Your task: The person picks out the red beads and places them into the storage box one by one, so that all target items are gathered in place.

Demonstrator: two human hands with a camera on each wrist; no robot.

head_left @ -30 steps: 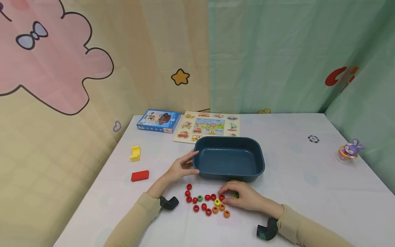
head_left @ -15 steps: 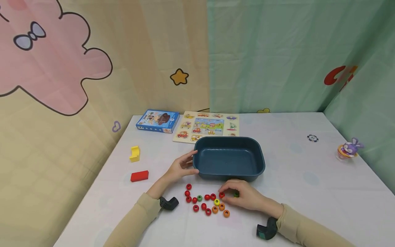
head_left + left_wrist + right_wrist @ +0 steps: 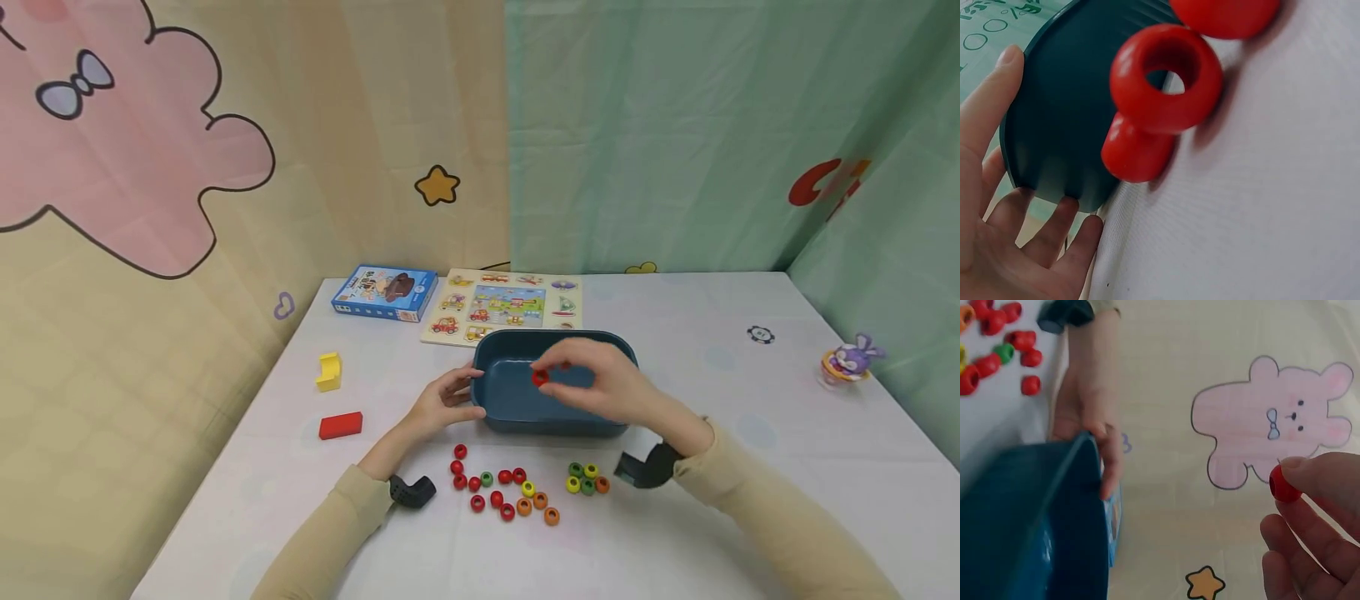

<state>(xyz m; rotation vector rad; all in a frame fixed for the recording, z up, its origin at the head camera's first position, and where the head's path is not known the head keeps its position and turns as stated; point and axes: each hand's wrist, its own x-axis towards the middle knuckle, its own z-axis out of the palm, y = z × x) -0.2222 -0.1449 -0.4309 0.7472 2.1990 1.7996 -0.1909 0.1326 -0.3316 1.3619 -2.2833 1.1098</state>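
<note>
Over the dark blue plastic bin [image 3: 517, 419], my right hand [image 3: 611, 382] pinches a red bead [image 3: 540, 378] between thumb and forefinger. The right wrist view shows that bead [image 3: 1282, 486] at the fingertips, with the other fingers loosely bent. My left hand [image 3: 438, 407] rests spread against the bin's left end, its fingertips on the outer wall in the left wrist view. In front of the bin lie loose red beads [image 3: 497, 499] with some orange, yellow and green ones. To their right sits a small cluster of green, yellow and orange beads [image 3: 588, 486].
A puzzle board [image 3: 448, 308] lies behind the bin, beside a blue box [image 3: 384, 292]. At left are a yellow block [image 3: 328, 373] and a red block [image 3: 341, 425]. A purple rabbit toy [image 3: 853, 362] stands near the right edge, and a poker chip [image 3: 761, 335] lies nearby.
My right hand has lifted a red bead from the table and carried it up over the bin. This uncovers the small cluster of beads at right. My left hand stays at the bin.
</note>
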